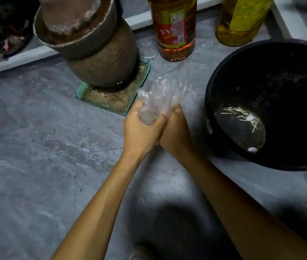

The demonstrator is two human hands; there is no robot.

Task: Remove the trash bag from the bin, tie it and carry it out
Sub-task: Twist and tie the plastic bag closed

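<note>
My left hand point(141, 128) and right hand point(175, 132) each keep a tight grip on the bunched neck of the clear trash bag point(163, 92), which is out of the black bin point(272, 72) and held above the floor just beside it. The film looks thin. I judge a hard tug could tear it, and a slack grip could let the neck slip open.

We're down at floor level in what looks like a home kitchen corner. Grey stone-look floor tiles point(36, 128) run up to a white ledge point(17, 61). A stained earthenware crock point(102, 59) sits on a square glass dish point(111, 102). Beside it stand a red-labelled cooking-oil bottle point(175, 29) and a yellow-labelled oil bottle point(242, 19). Near them, a black bin point(223, 87) holds a few scraps.
</note>
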